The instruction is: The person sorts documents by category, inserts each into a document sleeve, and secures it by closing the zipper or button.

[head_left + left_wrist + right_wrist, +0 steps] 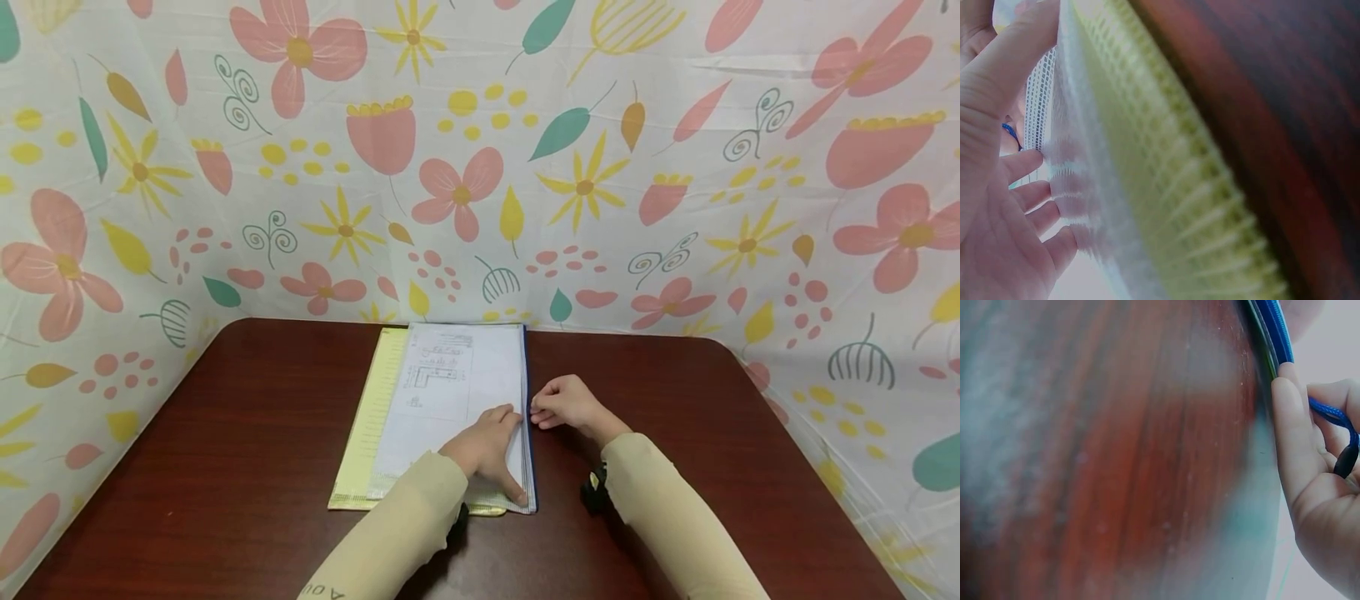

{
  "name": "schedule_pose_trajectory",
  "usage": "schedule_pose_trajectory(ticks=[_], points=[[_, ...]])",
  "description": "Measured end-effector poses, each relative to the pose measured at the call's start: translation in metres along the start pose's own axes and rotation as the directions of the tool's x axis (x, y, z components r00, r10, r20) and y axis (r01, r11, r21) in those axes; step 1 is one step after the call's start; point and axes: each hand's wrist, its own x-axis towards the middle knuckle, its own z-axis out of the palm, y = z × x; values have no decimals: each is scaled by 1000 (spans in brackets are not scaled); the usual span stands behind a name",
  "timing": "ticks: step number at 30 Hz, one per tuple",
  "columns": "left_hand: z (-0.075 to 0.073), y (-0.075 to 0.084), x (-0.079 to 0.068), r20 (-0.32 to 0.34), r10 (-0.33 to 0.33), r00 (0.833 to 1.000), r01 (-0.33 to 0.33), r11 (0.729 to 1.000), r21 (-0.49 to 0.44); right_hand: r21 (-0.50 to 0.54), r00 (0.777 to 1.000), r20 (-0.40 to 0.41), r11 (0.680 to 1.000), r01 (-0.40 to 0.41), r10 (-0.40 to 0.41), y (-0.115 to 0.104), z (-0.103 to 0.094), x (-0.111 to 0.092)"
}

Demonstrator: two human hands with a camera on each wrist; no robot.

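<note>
A see-through mesh zip pouch [390,462] with a blue zipper edge lies flat on the table, and a white sheet with a line drawing [442,400] shows through it. My left hand [487,446] rests on its right part with fingers and thumb spread. At the right edge, my right hand [567,406] pinches the zipper pull. In the right wrist view the pull's blue cord [1330,411] with a black end loops out from between the fingers, close beside the blue zipper [1277,328]. Under this pouch lies a yellow mesh pouch [358,450], sticking out on the left.
The dark reddish-brown wooden table [225,442] extends to both sides of the pouches. Behind it hangs a white cloth with flower prints [465,167]. The far ends of the pouches reach the table's back edge.
</note>
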Motion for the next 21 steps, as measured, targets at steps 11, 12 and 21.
schedule_pose_trajectory(ticks=[11,12,21], points=[[2,-1,1,-4,-1,1000,1,1000,-8,6,995,-103,1000,-9,10,-5,2,8],[2,-1,1,-6,-1,1000,1,1000,-8,6,994,-107,1000,-9,9,-5,2,9],[3,-2,2,-11,-2,1000,2,1000,-10,0,993,-122,1000,-3,3,-4,0,17]])
